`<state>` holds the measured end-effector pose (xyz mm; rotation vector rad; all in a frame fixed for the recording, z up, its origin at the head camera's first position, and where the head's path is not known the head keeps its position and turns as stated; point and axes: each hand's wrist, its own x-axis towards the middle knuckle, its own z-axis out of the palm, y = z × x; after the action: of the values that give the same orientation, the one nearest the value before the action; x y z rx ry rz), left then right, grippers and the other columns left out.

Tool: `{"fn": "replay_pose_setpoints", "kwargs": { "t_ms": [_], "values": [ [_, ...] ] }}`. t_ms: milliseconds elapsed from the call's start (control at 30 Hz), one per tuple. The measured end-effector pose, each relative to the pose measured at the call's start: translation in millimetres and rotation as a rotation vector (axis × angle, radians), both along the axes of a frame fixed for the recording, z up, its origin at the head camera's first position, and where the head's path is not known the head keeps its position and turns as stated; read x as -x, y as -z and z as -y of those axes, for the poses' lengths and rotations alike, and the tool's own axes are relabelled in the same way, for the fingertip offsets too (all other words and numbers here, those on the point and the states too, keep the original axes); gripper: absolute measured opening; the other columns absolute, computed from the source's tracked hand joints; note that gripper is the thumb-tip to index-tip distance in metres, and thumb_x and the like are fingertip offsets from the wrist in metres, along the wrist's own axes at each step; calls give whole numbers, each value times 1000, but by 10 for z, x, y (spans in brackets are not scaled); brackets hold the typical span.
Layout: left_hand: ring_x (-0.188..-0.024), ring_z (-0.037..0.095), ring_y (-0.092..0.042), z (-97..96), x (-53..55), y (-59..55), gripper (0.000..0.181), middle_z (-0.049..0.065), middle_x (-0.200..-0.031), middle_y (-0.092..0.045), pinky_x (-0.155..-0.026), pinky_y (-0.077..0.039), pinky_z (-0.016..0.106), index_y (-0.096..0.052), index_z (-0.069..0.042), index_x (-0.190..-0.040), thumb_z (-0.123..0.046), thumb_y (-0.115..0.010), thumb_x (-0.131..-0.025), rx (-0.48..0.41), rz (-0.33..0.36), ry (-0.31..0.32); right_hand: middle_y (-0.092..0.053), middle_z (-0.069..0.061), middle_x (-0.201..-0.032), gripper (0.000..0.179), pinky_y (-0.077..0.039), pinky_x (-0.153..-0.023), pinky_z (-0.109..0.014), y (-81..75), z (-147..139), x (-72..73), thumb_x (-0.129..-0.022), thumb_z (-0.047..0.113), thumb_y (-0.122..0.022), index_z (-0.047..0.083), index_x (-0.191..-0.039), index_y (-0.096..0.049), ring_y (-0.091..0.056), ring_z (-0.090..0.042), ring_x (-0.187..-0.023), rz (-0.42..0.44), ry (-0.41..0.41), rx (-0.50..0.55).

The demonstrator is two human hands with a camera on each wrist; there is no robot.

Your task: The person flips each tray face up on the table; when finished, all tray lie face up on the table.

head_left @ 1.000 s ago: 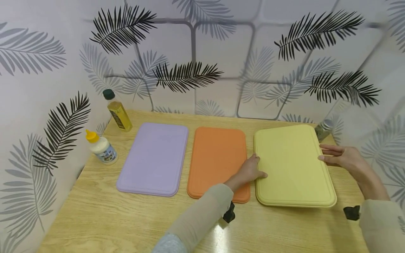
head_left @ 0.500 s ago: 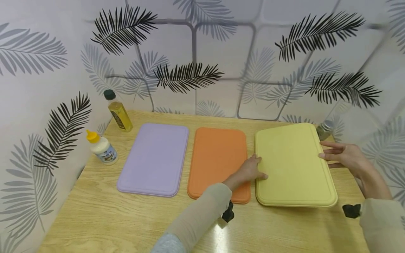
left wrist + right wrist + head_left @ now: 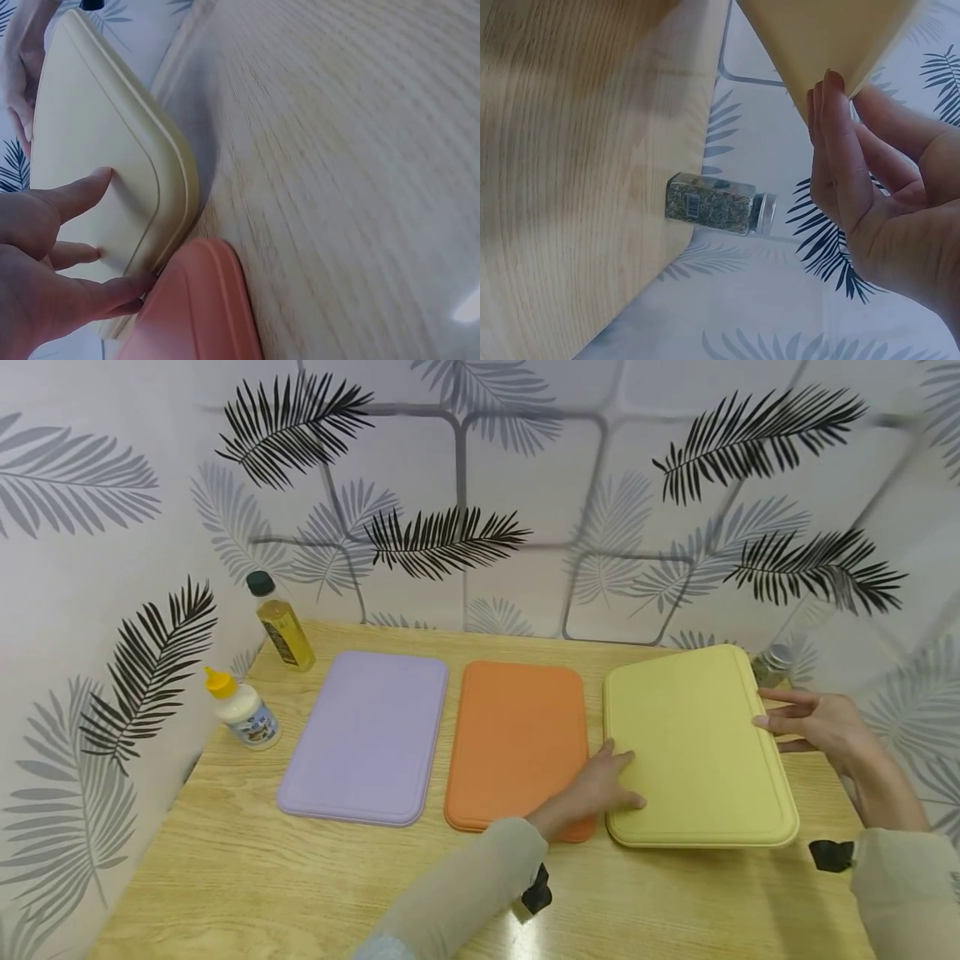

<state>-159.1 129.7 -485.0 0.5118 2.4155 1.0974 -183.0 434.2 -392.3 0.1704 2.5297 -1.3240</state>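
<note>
A yellow cutting board [image 3: 697, 735] stands tilted on the table, its right side raised and its left edge low. My right hand [image 3: 825, 727] pinches the raised right edge; in the right wrist view the fingertips [image 3: 832, 82] lie against one face with the thumb on the other. Spread fingers of my left hand [image 3: 600, 785] touch the board's low left edge and top face, beside the orange cutting board [image 3: 517, 735]. The left wrist view shows the left hand [image 3: 45, 262] with its fingers fairly straight, near a corner of the orange board [image 3: 202, 300].
A purple cutting board [image 3: 367, 735] lies flat to the left. Beyond it stand an oil bottle [image 3: 285, 631] and a white bottle with a yellow cap [image 3: 247, 718]. A jar of dried herbs [image 3: 712, 204] stands close behind the right hand. Patterned walls [image 3: 525, 468] border the table.
The yellow board's right side has risen slightly with my right hand. My left hand has slid a little towards me along the left edge and spread its fingers.
</note>
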Motion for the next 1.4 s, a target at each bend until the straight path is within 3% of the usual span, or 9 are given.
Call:
{"fn": "replay_pose_setpoints", "kwargs": {
  "t_ms": [300,533,767,967,1167,1400],
  "values": [
    [-141,25,-28,16,-185,-67,80,13,-157,-24,-109,-34,31,-42,-9,-146,-31,-80,-79,-1,-8,-10,-66,21,-84,80,-58,-71,-32,-79,82,6,-88,30,-72,-9,-145,-32,-65,0,-79,-18,21,2],
    [-139,26,-33,6,-333,-61,86,10,-156,-26,-108,-36,33,-40,-15,-148,-50,-76,-77,42,-68,4,-65,25,-86,78,-58,-71,-30,-109,110,16,-86,30,-73,-8,-143,-36,-64,3,-80,-36,34,9],
    [-139,29,-32,15,-442,-40,96,11,-157,-23,-107,-38,37,-33,-22,-151,-56,-76,-73,90,-146,42,-65,27,-91,56,-58,-70,-29,-154,120,5,-85,28,-75,12,-135,-55,-64,2,-82,-53,60,94],
    [-140,34,-30,36,-493,-63,103,11,-158,-19,-107,-38,42,-27,-24,-153,-48,-82,-70,87,-144,43,-67,24,-94,40,-58,-70,-31,-210,157,5,-84,25,-76,22,-123,-66,-65,-1,-82,-61,73,166],
    [-139,33,-32,36,-509,-25,101,11,-158,-20,-106,-39,40,-27,-24,-153,-45,-83,-72,72,-163,38,-66,24,-93,48,-58,-71,-31,-251,207,13,-83,27,-76,21,-129,-62,-65,-2,-83,-52,77,148],
    [-136,32,-37,57,-503,38,96,9,-158,-20,-102,-43,38,-26,-26,-153,-47,-79,-76,61,-180,75,-67,24,-96,37,-58,-73,-30,-283,239,7,-84,25,-76,34,-118,-66,-66,-3,-85,-62,84,198]
  ]
}}
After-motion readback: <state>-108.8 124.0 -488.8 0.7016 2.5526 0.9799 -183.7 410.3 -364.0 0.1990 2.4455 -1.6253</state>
